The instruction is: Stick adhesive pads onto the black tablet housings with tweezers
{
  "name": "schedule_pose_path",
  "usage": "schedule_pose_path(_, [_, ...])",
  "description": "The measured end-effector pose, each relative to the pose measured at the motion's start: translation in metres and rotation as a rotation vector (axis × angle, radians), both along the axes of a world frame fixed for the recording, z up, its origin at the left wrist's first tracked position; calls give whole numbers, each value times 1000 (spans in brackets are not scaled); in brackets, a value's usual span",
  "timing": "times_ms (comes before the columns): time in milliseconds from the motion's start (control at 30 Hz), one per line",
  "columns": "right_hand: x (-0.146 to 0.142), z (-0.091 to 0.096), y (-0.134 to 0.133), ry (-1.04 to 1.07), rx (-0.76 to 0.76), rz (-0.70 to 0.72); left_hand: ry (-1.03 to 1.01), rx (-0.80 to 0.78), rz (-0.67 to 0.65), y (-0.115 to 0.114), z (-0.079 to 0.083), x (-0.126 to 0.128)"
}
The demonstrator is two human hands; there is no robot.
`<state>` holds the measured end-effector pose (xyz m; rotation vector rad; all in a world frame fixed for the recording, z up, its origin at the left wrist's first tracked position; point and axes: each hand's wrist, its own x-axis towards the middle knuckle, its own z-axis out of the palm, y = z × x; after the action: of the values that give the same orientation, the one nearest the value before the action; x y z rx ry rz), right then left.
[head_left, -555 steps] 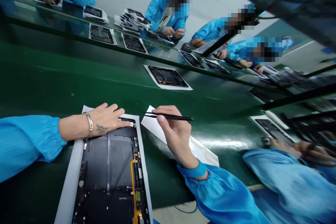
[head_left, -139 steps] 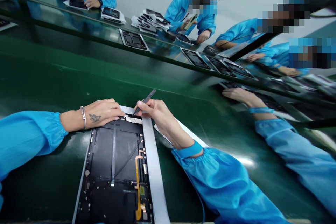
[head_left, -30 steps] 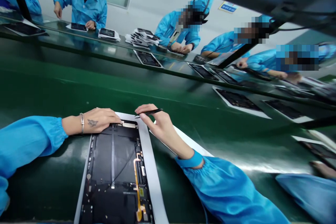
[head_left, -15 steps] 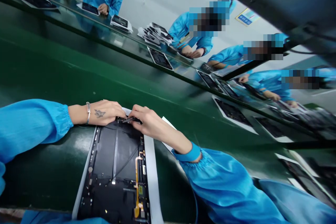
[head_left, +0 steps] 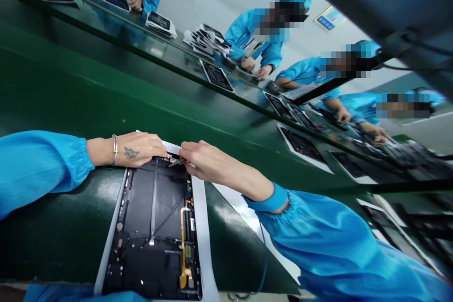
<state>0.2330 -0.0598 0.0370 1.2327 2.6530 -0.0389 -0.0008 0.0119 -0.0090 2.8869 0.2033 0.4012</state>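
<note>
An opened tablet (head_left: pixel 141 207) with a black interior, an orange flex cable (head_left: pixel 183 240) and a thin black wire lies on a white sheet (head_left: pixel 203 226) in front of me. My left hand (head_left: pixel 139 148), wearing a silver bracelet (head_left: pixel 115 150), lies over the tablet's far left corner. Its fingers are bent together at the far edge; what the fingertips pinch, if anything, is hidden. At the far right corner my right hand (head_left: pixel 207 160) is closed around slim metal tweezers (head_left: pixel 175 163). The tweezers' tip points left, over the tablet's far end.
A blue cord (head_left: pixel 264 259) hangs near my right sleeve, beside a second white sheet (head_left: pixel 244 212). Beyond the green bench (head_left: pixel 88 85), more opened tablets (head_left: pixel 304 146) lie on a belt. Several co-workers in blue sit opposite, near a stacked pile of tablets (head_left: pixel 207 40).
My right hand has moved slightly right, opening a gap from my left hand. The tweezers and tablet's far end show more now. The whole view has shifted a little.
</note>
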Motion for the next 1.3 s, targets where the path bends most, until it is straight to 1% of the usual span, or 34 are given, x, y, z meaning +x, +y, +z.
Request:
schedule_pose_path(67, [8,2,2,46,-69,-36,33,9,-35,1,0,0])
schedule_pose_path(133, [16,1,0,180,-112,-75,38,12,-53,2,0,1])
schedule_pose_path(200, [23,-7,-8,403,-78,-125,21,11,-55,3,0,1])
schedule_pose_path(267, [27,-20,-22,636,6,-176,16,16,-58,3,1,1])
schedule_pose_path(300, [28,-26,-30,719,39,-190,15,20,-57,3,1,1])
schedule_pose_path(367, [28,-39,-44,792,65,-197,13,23,-55,2,2,1])
schedule_pose_path(467, [27,-49,-56,769,74,-204,18,14,-43,1,3,0])
schedule_pose_path(567, [28,-47,-57,727,73,-204,34,8,-32,1,5,0])
schedule_pose_path(633, [29,-44,-55,722,65,-204,35,8,-29,1,6,0])
schedule_pose_path(767, [25,-40,-49,736,56,-251,18,3,-41,2,4,1])
schedule_pose_path(867, [15,-38,-41,749,35,-261,18,6,-44,3,1,1])
schedule_pose_path(1067, [-5,-36,-30,733,-8,-237,41,21,-24,4,-3,2])
schedule_pose_path(1167, [-2,-35,-33,720,8,-262,47,14,-34,3,-2,3])
schedule_pose_path(1300, [12,-33,-42,670,56,-319,32,11,-41,3,0,2])
